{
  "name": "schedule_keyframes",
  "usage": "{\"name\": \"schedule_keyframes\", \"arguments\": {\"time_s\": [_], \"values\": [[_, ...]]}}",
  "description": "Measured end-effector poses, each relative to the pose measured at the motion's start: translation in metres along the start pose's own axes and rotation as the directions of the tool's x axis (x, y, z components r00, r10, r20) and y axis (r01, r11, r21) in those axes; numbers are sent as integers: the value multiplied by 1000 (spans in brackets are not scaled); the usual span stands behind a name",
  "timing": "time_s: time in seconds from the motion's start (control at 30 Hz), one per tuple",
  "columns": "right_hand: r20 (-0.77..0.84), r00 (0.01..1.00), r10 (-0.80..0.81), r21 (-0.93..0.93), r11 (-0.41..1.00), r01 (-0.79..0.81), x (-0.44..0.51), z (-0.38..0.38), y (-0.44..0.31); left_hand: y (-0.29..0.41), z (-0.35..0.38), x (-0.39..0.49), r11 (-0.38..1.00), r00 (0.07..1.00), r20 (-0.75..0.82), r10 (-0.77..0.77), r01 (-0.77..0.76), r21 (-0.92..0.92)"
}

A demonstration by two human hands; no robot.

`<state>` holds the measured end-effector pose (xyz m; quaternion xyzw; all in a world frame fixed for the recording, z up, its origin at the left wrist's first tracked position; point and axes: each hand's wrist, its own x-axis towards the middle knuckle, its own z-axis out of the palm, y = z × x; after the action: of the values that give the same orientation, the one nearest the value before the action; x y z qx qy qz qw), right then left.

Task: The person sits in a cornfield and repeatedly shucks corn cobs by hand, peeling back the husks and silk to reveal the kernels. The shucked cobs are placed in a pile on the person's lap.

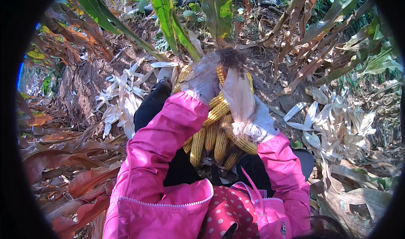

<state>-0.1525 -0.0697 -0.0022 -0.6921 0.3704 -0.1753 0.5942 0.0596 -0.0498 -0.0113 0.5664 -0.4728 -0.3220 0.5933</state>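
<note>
In the head view an ear of corn in pale husk, with dark brown silk at its far end, stands between my gloved hands. My right hand, in a whitish dusty glove, grips the near end of this ear. At the far end, my left hand, in a similar glove, is against the silk; its fingers are mostly hidden. Beneath both hands lies a pile of husked yellow corn cobs, several of them pointing towards me between my dark-clad legs.
Loose pale husks lie in heaps at the left and right. Green corn leaves rise just beyond the pile. Dry brown leaves cover the ground at the left, and dry stalks lean in from the right.
</note>
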Motion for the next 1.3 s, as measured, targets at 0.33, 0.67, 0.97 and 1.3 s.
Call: {"name": "schedule_keyframes", "arguments": {"time_s": [0.33,0.67,0.97,1.3], "values": [[35,999,-20,38,999,18,3,-26,19,6,25,-19,826,963,218,156,-249,506],[-252,966,61,286,958,14,37,-9,84,22,32,-23,839,959,261,111,-232,493],[-361,834,417,780,625,25,53,-82,65,38,57,-48,706,642,710,-288,644,-296],[-546,719,431,769,598,226,51,-119,75,50,35,-43,861,591,726,-352,509,3]]}}
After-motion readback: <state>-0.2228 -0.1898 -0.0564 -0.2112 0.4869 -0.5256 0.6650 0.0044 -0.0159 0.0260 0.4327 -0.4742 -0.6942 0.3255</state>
